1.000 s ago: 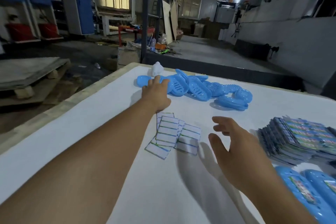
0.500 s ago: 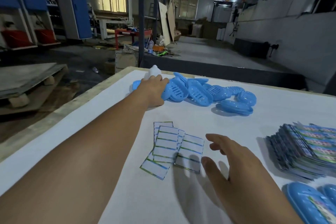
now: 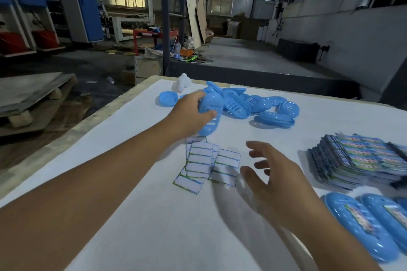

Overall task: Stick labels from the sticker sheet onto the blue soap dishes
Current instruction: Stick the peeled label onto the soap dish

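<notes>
Item 1, left hand [image 3: 193, 114]: extended to the pile of blue soap dishes [image 3: 248, 103] at the far side of the worktop [image 3: 136, 215]. One soap dish [image 3: 210, 114] is gripped, thumb curled over its near rim and fingers wrapped over its far side. The dish is held tilted, slotted face turned toward the camera; its long axis runs from the pile down toward the near left, the lower end pointing at the used sticker sheets [image 3: 207, 164].

Item 2, right hand [image 3: 275, 179]: held above the worktop, just right of the used sticker sheets. The fingers are spread and loosely bent; nothing is held.

Item 3, used sticker sheets: a few overlapping white sheets with green and blue borders, laid flat between the two hands, nearer than the pile. Their long axes run roughly away from the camera.

Item 4, pile of blue soap dishes: heaped in a band running left to right beyond the sheets. A single dish part [image 3: 167, 98] lies apart at the left end of the pile. A small white object [image 3: 183, 85] stands just behind that end; what it is cannot be told.

Item 5, stack of printed sticker sheets [image 3: 361, 156]: placed well to the right of the used sheets, edges fanned.

Item 6, labelled soap dishes [image 3: 361, 226]: lying in front of the stack at the near right edge, side by side, long axes running from far left to near right, each bearing a coloured label on top.
</notes>
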Motion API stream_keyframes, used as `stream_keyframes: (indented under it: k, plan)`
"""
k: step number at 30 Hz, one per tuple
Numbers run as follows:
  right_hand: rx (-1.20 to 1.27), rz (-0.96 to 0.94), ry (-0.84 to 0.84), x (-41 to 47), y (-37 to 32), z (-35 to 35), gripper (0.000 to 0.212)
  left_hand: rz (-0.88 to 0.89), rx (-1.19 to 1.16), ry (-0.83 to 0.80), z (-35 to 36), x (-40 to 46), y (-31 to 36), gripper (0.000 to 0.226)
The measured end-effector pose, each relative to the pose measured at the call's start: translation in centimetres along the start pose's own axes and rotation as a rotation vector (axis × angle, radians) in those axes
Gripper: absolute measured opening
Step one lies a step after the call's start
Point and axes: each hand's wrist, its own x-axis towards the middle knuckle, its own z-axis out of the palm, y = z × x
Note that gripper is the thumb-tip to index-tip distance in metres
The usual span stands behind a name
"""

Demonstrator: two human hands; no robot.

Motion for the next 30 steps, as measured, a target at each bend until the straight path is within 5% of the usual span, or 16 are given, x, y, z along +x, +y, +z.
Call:
stream_keyframes:
  k: [4,12,14,18,20,23,27,30]
  plan:
    - [0.105,-0.086,0.032,0.0,-0.2,-0.3,0.07,-0.411,-0.888,-0.037,2.6,-6.6,4.2,0.028]
    - [0.056,-0.117,0.026,0.6,0.1,-2.5,0.059,-0.646,-1.224,-0.058,5.3,-11.1,6.7,0.022]
    - [0.002,-0.089,-0.032,0.7,0.4,-3.1,0.06,-0.591,-1.072,-0.044,5.6,-11.4,6.2,0.024]
    - [-0.026,0.004,-0.132,0.8,1.0,-4.6,0.066,-0.131,0.0,0.027,5.3,-12.1,4.0,0.046]
    - [-0.062,0.042,-0.186,0.8,1.2,-4.7,0.067,0.009,0.354,0.085,4.9,-12.4,3.6,0.058]
    - [-0.152,0.099,-0.275,0.8,1.3,-4.5,0.061,0.134,0.397,0.06,5.1,-12.2,2.7,0.055]
    - [-0.218,0.14,-0.346,0.5,1.2,-4.5,0.059,0.251,0.278,-0.245,5.6,-12.4,1.9,0.049]
    - [-0.236,0.166,-0.186,0.7,1.2,-6.1,0.046,0.285,0.314,-0.252,5.9,-12.3,2.1,0.045]
